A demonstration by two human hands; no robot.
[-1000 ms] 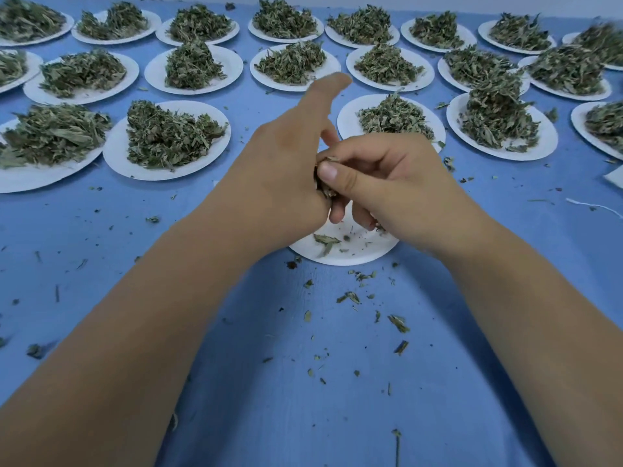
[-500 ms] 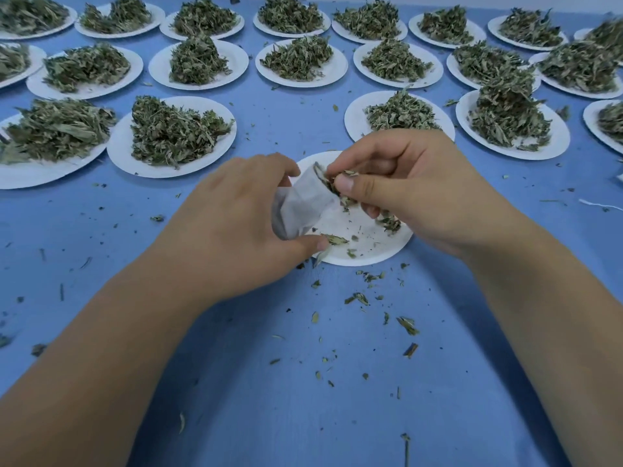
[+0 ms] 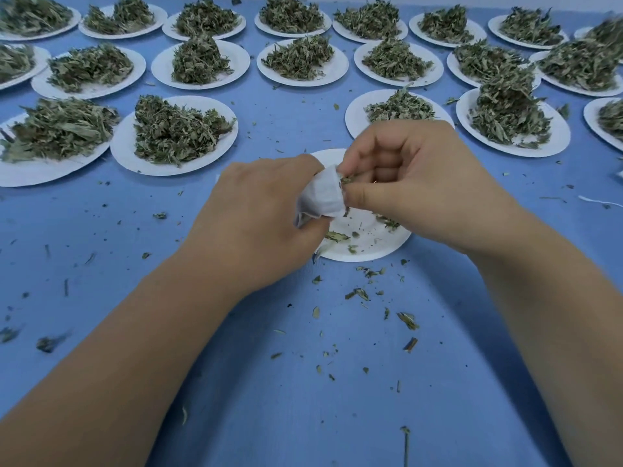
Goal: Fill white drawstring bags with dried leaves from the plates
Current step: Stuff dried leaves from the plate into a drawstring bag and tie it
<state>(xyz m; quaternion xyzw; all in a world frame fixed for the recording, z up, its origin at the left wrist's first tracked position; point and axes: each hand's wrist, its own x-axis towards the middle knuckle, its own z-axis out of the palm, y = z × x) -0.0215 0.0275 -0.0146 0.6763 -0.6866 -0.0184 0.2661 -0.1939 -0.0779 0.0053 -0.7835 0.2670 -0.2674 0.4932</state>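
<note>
The left hand [image 3: 259, 217] grips a white drawstring bag [image 3: 322, 197] over a nearly bare plate [image 3: 371, 244] on the blue counter [image 3: 303, 399]. The right hand [image 3: 414, 183] pinches dried leaves [image 3: 346, 179] at the bag's mouth. Heaped plates [image 3: 175, 136] lie beyond.

left hand [image 3: 259, 224] grips white bag [image 3: 322, 197] | right hand [image 3: 414, 183] pinches dried leaves [image 3: 345, 180] at its mouth | over near-empty plate [image 3: 371, 244]
</note>
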